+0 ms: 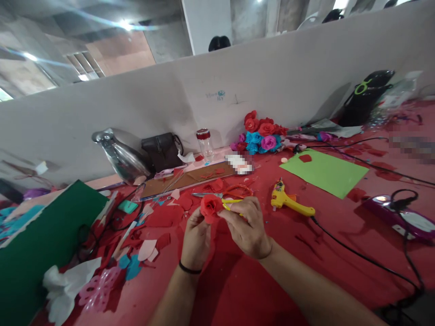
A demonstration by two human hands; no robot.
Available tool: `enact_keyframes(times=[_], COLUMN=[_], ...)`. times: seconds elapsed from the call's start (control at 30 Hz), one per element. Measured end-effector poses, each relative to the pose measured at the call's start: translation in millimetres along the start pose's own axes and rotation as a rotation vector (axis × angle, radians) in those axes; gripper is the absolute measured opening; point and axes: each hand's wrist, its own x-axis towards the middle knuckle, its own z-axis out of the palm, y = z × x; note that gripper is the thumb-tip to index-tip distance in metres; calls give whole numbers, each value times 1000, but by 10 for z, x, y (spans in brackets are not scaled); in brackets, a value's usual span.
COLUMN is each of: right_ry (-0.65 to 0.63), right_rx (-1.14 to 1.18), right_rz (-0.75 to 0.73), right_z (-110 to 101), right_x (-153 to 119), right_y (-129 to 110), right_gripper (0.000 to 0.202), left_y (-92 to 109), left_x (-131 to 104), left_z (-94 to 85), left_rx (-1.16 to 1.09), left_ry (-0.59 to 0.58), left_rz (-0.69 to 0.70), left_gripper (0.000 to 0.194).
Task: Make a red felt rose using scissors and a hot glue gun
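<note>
Near the middle of the table, my left hand (197, 242) is closed on the stem end of a red paper rose (210, 206), its layered petals facing up. My right hand (249, 228) is closed at the flower's right side, with thumb and fingertips at the outer petal edge. A yellow tool with two slim prongs (230, 205) sticks out from under the right hand's fingers towards the rose; its other end is hidden. Just behind the hands lie scissors with orange-red handles (238, 189). To the right, a yellow glue gun (288, 201) lies on the red tabletop (272, 290).
Finished paper flowers (261, 136) stand against the wall. Red, pink and blue scraps (163, 216) litter the left side, beside a green board (50, 244). A light green sheet (324, 172), a purple power strip (401, 217) and black cords lie right. A steel flask (124, 156) leans behind.
</note>
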Motion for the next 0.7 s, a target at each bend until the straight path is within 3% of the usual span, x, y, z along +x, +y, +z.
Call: enact_keyframes(times=[0.13,0.33,0.43,0.57,0.7], right_ry=[8,-100,-148,-179,-179], right_rx=[123,397,596,770,780], right_rz=[147,735,934,1090,1117], right_z=[11,56,100,155,165], right_x=[-32,39,74,73,78], right_y=[7,-33,-41,-39,-42], right_gripper=[24,19,9,10,10], left_y=[43,72,65,46,19], left_x=[-27,-15,-21,-40,-47], left_z=[30,35,41,45,41], left_rx=[-34,-163,-179,-151,-122], left_ry=[25,54,36,12,-9], left_rz=[-80,-227,-263,-293,-295], left_gripper=[18,23,23,28,27])
